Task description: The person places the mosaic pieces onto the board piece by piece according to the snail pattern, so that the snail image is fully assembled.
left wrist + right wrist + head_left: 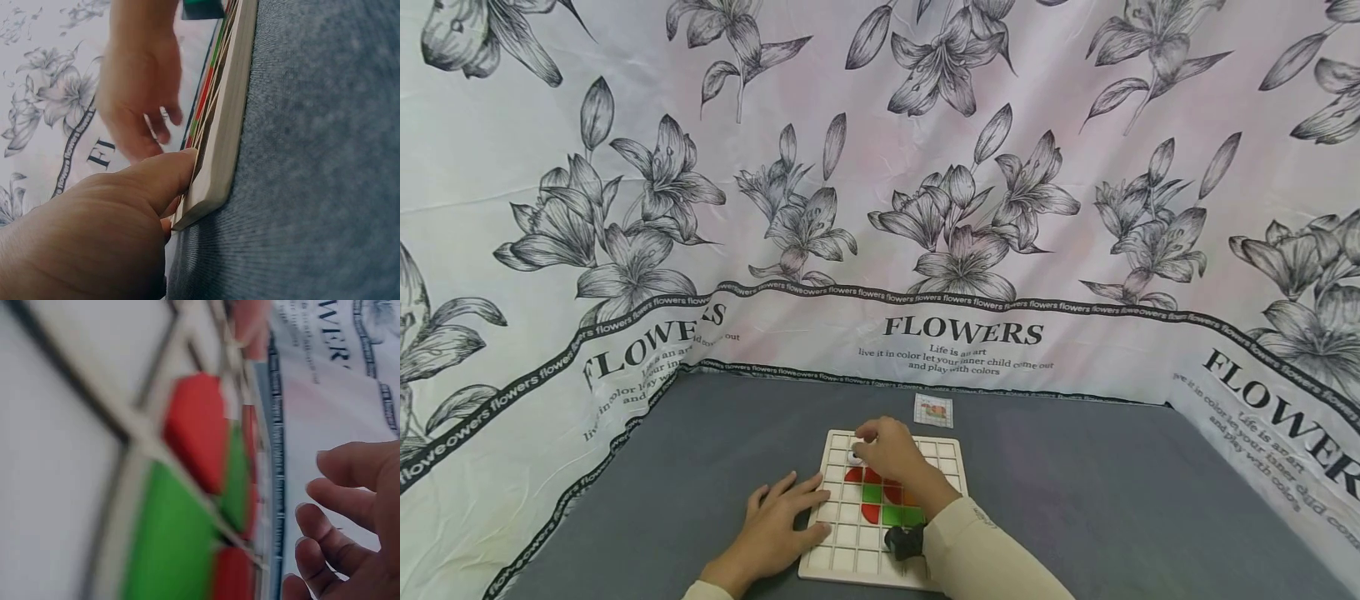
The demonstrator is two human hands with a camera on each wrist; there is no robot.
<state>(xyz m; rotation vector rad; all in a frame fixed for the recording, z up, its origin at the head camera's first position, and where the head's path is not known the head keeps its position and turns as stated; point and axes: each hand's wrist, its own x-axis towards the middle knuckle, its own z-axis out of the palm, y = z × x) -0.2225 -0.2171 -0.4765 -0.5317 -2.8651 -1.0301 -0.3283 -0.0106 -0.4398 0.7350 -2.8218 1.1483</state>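
A white wooden grid board [844, 535] lies on the grey table, with red pieces [870, 512], green pieces [872, 493] and a partly covered orange piece [910, 498] set in its cells. My left hand [775, 527] rests at the board's left edge with fingers spread; in the left wrist view its thumb [169, 175] lies on the rim. Over the far part of the board is my right hand [889, 450], its fingertips near a small white piece with a black spot [854, 457]. The right wrist view shows its fingers [337, 544] loosely bent and apart, with nothing seen between them.
A small card [933, 411] with a coloured picture on a grid lies just beyond the board. The grey table [1075, 492] extends to both sides. A white cloth [955, 333] printed with flowers and lettering hangs around the back and sides.
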